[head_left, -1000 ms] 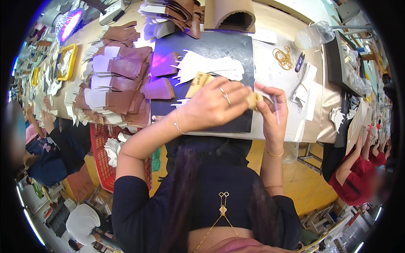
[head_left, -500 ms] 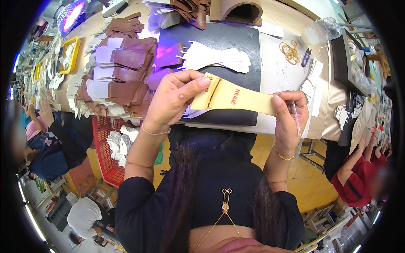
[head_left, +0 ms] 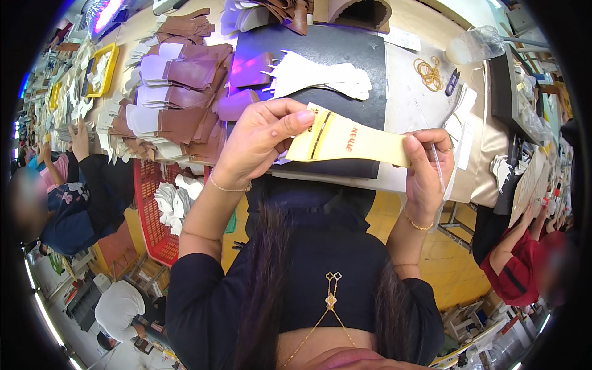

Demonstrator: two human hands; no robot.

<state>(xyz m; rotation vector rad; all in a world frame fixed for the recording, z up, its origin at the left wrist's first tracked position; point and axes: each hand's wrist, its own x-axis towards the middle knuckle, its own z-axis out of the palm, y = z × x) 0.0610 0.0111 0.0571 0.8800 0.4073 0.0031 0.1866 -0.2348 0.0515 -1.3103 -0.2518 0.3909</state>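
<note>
Between my two hands I hold a pale yellow template, flared at its left end, with a dark slot and red writing. My left hand pinches the flared end between thumb and fingers. The narrow end is gripped by my right hand, which also has a thin clear pen-like stick tucked through its fingers. Just beyond the template, a stack of white cut pieces lies on a black mat. Purple-lit flat pieces rest at the mat's left edge.
Fanned stacks of brown and white pieces cover the table's left. Rubber bands, a dark thread snipper and a plastic bottle lie at the right. A red basket with white pieces stands below the table edge. Other people work at both sides.
The view has shifted slightly. Both hands and the template sit a little further right in the picture, and the template's tilt is nearly the same. Both grips are unchanged.
</note>
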